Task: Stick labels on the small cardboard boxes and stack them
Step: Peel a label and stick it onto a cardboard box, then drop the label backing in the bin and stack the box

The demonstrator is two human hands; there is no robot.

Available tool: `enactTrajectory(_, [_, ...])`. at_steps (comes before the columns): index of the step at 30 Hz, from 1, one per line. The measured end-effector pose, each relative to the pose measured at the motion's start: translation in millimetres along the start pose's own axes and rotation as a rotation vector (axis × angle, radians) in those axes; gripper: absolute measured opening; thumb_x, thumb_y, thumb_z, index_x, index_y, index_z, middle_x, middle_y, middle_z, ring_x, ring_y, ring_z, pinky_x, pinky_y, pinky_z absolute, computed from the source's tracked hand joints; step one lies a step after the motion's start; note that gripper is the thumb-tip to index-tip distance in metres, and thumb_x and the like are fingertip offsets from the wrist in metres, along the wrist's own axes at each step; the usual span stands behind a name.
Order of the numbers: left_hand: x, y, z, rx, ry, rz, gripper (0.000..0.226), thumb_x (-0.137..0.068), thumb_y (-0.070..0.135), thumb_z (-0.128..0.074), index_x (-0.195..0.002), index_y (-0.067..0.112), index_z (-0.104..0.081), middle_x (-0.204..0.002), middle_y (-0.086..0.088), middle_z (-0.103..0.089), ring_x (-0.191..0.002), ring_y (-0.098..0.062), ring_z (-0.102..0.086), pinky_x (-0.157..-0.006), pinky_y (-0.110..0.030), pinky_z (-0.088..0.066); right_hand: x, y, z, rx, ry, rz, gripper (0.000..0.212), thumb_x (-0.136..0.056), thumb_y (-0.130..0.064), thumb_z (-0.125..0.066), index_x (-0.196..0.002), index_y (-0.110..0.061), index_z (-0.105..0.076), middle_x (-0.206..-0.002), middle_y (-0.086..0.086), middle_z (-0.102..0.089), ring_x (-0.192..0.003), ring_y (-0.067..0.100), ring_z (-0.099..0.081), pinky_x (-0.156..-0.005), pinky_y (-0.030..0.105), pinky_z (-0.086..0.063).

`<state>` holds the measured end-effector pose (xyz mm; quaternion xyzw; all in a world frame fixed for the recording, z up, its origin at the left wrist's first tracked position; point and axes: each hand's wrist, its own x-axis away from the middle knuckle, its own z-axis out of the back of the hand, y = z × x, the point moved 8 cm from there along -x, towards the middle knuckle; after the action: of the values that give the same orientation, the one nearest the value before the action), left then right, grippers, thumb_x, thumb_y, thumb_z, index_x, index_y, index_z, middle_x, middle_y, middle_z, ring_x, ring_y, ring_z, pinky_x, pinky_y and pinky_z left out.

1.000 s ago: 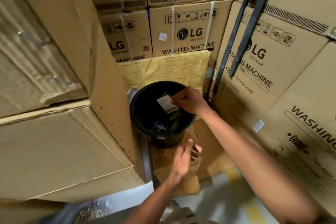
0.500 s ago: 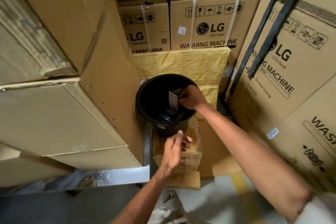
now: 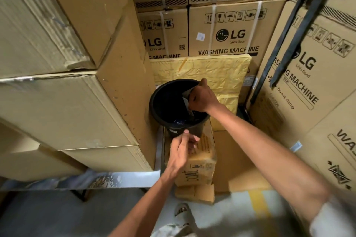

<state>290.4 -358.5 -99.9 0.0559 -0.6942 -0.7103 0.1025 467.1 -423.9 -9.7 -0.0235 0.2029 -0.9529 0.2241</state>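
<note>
**Paper scrap over the bin, left hand by the small box**

We're looking down w/ both arms stretched out in front of us. Our right hand [image 3: 202, 98] is curling its fingers round a white paper scrap [image 3: 186, 96], prob. label backing, and holding it just over the far-right rim of the black bin [image 3: 159, 115]. The scrap is sticking out to the left of the knuckles, above the bin's dark inside. Something bluish is lying at the bottom of the bin; we can't tell what.

Our left hand [image 3: 182, 152] is hovering lower down, fingers loosely bent and holding nothing we can make out, right in front of the bin's near wall and over the small cardboard box [image 3: 204, 167]. That box is sitting under the bin w/ printed text on top and front; another flat carton is lying beneath it on the floor.

Around us big cartons are crowding in: plain brown ones at left, LG washing machine cartons [image 3: 229, 32] at back and right. A yellow wrapped parcel [image 3: 212, 71] is leaning behind the bin. A sandal [image 3: 182, 212] is showing at the bottom.
</note>
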Motion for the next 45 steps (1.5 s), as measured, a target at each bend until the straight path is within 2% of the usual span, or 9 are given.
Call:
enactTrajectory(2, [0, 4, 0, 0.003, 0.009, -0.012, 0.063, -0.102, 0.05, -0.034, -0.087, 0.005, -0.074, -0.084, -0.017, -0.073, -0.071, -0.015, -0.065, -0.069, -0.026, -0.05, -4, -1, 4, 0.041, -0.027, 0.045, 0.018, -0.063, -0.036, -0.072, -0.07, -0.019, -0.069, -0.117, 0.014, -0.05, -0.101, 0.037, -0.049, -0.077, 0.035, -0.053])
enactTrajectory(4, [0, 7, 1, 0.001, 0.016, -0.028, 0.063, -0.101, 0.05, -0.034, -0.087, 0.004, -0.074, -0.085, -0.012, -0.075, -0.073, -0.015, -0.065, -0.07, -0.023, -0.05, -7, 0, 4, 0.067, -0.068, 0.094, 0.021, -0.067, -0.019, -0.082, -0.074, -0.021, -0.062, -0.121, 0.013, -0.037, -0.093, 0.035, -0.053, -0.078, 0.039, -0.057])
enactTrajectory(7, [-4, 6, 4, 0.011, 0.023, -0.021, 0.062, -0.1, 0.052, -0.034, -0.087, 0.006, -0.074, -0.087, -0.008, -0.076, -0.074, -0.015, -0.067, -0.071, -0.024, -0.051, -13, 5, 3, -0.05, -0.1, 0.139, 0.034, -0.07, -0.017, -0.084, -0.096, -0.017, -0.062, -0.116, 0.009, -0.038, -0.089, 0.027, -0.054, -0.081, 0.033, -0.052])
enactTrajectory(11, [-9, 1, 7, 0.045, 0.031, 0.005, 0.059, -0.099, 0.053, -0.035, -0.085, 0.012, -0.075, -0.089, -0.005, -0.077, -0.074, -0.017, -0.067, -0.071, -0.028, -0.053, -25, 15, 14, -0.366, -0.02, 0.073, 0.024, -0.082, -0.019, -0.083, -0.098, -0.016, -0.065, -0.084, 0.0, -0.059, -0.074, 0.014, -0.058, -0.068, 0.027, -0.047])
enactTrajectory(15, [-11, 3, 8, 0.061, 0.038, 0.016, 0.057, -0.098, 0.052, -0.035, -0.084, 0.014, -0.074, -0.089, -0.004, -0.077, -0.073, -0.014, -0.067, -0.069, -0.023, -0.053, -21, 10, 14, -0.497, -0.042, 0.053, 0.009, -0.092, -0.021, -0.076, -0.092, -0.013, -0.071, -0.066, -0.006, -0.062, -0.061, 0.01, -0.06, -0.057, 0.024, -0.049])
enactTrajectory(18, [-12, 6, 8, 0.049, 0.042, 0.028, 0.056, -0.098, 0.052, -0.035, -0.082, 0.015, -0.074, -0.087, -0.002, -0.077, -0.073, -0.015, -0.066, -0.07, -0.028, -0.051, 1, -2, 8, -0.524, -0.091, 0.041, 0.01, -0.095, -0.019, -0.071, -0.09, -0.01, -0.071, -0.07, 0.003, -0.068, -0.064, 0.019, -0.066, -0.054, 0.021, -0.052])
enactTrajectory(24, [-5, 13, 19, 0.019, 0.056, 0.012, 0.055, -0.104, 0.048, -0.036, -0.085, 0.013, -0.074, -0.088, -0.006, -0.077, -0.074, -0.021, -0.066, -0.071, -0.037, -0.049, 52, -11, 3, -0.629, 0.059, 0.016, 0.01, -0.094, -0.028, -0.069, -0.085, -0.025, -0.073, -0.078, -0.005, -0.075, -0.073, 0.009, -0.073, -0.083, 0.039, -0.058])
enactTrajectory(30, [29, 14, 44, 0.032, 0.113, -0.002, 0.052, -0.11, 0.032, -0.038, -0.09, -0.001, -0.073, -0.091, -0.017, -0.075, -0.072, -0.018, -0.064, -0.065, -0.023, -0.049, 110, -27, -15, -0.755, 0.151, -0.012, 0.03, -0.097, -0.057, -0.053, -0.095, -0.034, -0.071, -0.086, -0.013, -0.075, -0.083, 0.009, -0.072, -0.083, 0.049, -0.06])
enactTrajectory(45, [154, -17, 189, -0.035, 0.343, 0.087, 0.052, -0.111, 0.034, -0.036, -0.089, 0.005, -0.073, -0.091, -0.009, -0.075, -0.084, -0.022, -0.072, -0.073, -0.031, -0.057, 204, -169, -140, -0.943, -0.14, -0.011, 0.032, -0.107, -0.036, -0.049, -0.089, -0.021, -0.072, -0.084, 0.002, -0.073, -0.077, 0.014, -0.071, -0.065, 0.025, -0.058])
